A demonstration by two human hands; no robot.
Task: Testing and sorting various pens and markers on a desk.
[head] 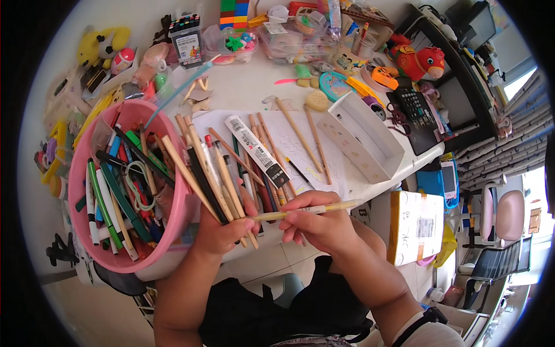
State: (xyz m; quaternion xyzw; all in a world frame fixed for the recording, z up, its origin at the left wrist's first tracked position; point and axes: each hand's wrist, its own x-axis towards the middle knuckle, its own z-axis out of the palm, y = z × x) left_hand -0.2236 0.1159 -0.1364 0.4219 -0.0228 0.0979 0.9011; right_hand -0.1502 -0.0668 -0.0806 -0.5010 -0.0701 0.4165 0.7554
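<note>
My left hand (225,232) grips a bundle of pencils and pens (208,173), mostly bare wood with a black one among them. Between the fingers of my right hand (318,221) lies a slim pen with a yellowish clear barrel (321,209); its left end meets my left thumb. Beside my left hand stands a pink plastic basket (173,221) full of markers and pens. On the paper beyond my hands lie wooden pencils (299,134), a black pencil with a yellow end (299,171) and a narrow white and black box (256,149).
An open white box (364,139) lies right of the pencils. Along the table's back are a marker case (187,43), clear plastic boxes (295,43) and a cartoon-print cup (349,58). A black calculator (414,104) lies at the right. A taped carton (418,227) stands beyond the table's right edge.
</note>
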